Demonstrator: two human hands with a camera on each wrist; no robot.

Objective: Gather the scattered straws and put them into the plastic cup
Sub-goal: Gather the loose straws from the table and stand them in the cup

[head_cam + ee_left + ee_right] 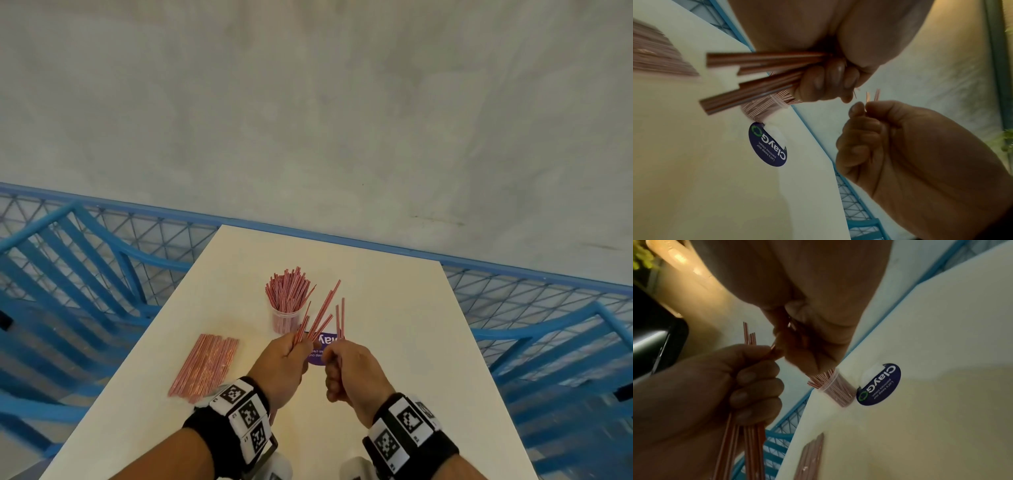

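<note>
**Cup well stocked, two handfuls and one pile to go**

Well to the left of the fingers, a flat pile of red-striped straws (205,367) lies on the white surface (394,301), untouched and near its left edge. This looks like the largest share of the work left.

The left hand (279,366) is clenched round a loose bundle of straws (317,317); its fingers (825,79) wrap the stems, whose ends splay out unevenly on both sides of the fist. Just beyond these fingers stands the clear plastic cup (285,320), upright and already packed with a dense spray of straws, so a good part of the task appears done.

Under and between the two hands a round dark-blue sticker (767,144) is stuck to the surface, close beside the cup.

The right hand (352,371), just beside the left, is curled round a few straws (340,317), pinching them between thumb and forefinger. Judging by this, the person is evening up the held straws before dropping them into the cup; that drop and the pile on the left are not yet done.
</note>
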